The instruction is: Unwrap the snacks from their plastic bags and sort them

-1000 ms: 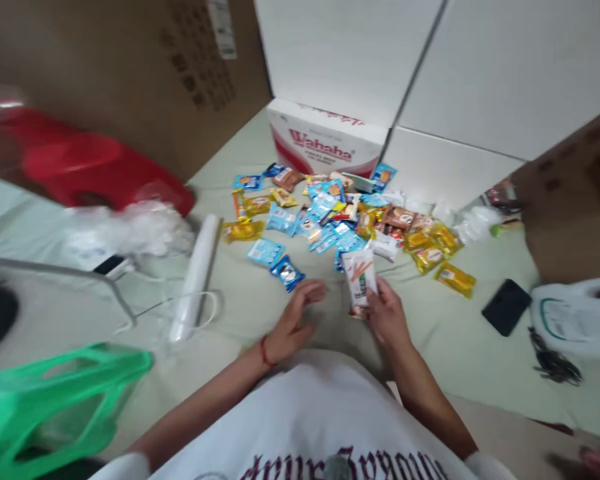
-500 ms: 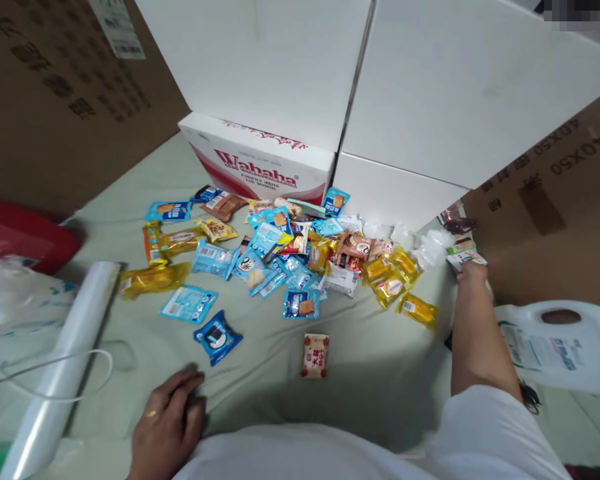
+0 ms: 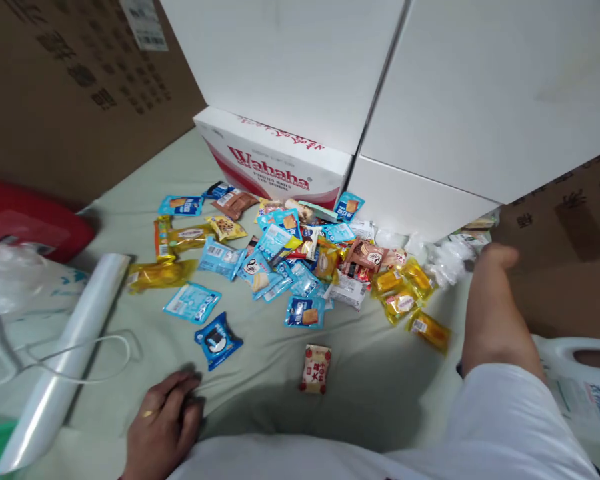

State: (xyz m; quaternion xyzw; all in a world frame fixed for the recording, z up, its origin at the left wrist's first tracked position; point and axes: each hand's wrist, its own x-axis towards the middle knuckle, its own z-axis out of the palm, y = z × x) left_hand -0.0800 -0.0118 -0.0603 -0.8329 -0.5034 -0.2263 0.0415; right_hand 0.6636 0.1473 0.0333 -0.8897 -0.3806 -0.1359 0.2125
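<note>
While the left hand [image 3: 163, 427] rests flat on the pale green sheet [image 3: 260, 380], fingers loosely spread and holding nothing, one roll of clear plastic [image 3: 63, 363] lies just to its left, its long axis running from lower left up to upper right. Nearest that hand, slightly above and to its right, lies one dark blue cookie packet [image 3: 217, 341], tilted with a corner pointing down toward the hand. Further right sits one small red-and-cream packet [image 3: 316, 368], apart from the pile, its long axis nearly upright, well clear of both hands. Behind it spreads the snack pile [image 3: 305, 267], too many wrappers to count exactly; about six are yellow. One Wahaha carton [image 3: 275, 163] stands behind the pile. At far right, the right hand [image 3: 495, 257] reaches toward crumpled clear wrappers [image 3: 447, 260]; whether it grips anything cannot be told.
</note>
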